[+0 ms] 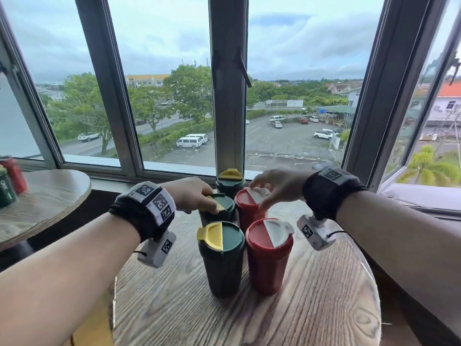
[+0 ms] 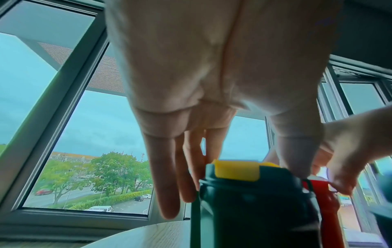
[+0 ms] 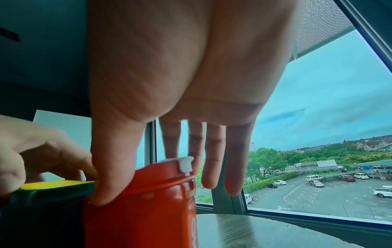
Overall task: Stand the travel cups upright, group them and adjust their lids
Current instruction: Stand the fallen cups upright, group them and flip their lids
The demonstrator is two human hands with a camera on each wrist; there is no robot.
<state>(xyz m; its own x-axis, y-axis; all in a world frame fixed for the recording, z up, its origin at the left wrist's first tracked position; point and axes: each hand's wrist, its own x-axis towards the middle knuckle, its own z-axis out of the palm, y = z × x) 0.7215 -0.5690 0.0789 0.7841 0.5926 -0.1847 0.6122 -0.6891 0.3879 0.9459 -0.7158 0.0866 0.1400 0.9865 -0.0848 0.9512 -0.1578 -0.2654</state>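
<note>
Five travel cups stand upright, close together, on a round wooden table [image 1: 311, 308]. Nearest me are a green cup with a yellow flap [image 1: 220, 258] and a red cup with a white flap [image 1: 267, 260]. Behind them stand a second green cup [image 1: 225, 204] and a second red cup [image 1: 245, 208], and a third green cup [image 1: 229, 182] is by the window. My left hand [image 1: 199, 199] grips the second green cup's lid [image 2: 244, 181] from above, fingers on one side and thumb on the other. My right hand [image 1: 259, 193] holds the second red cup's lid [image 3: 161, 174], thumb on its rim and fingers behind the white flap [image 3: 186, 163].
Another round table [image 1: 50, 196] at the left carries a red and a green can [image 1: 11, 181]. The window frame [image 1: 228, 121] runs just behind the cups, and a window stands open at the right [image 1: 424, 193]. Bare wood lies in front of the cups.
</note>
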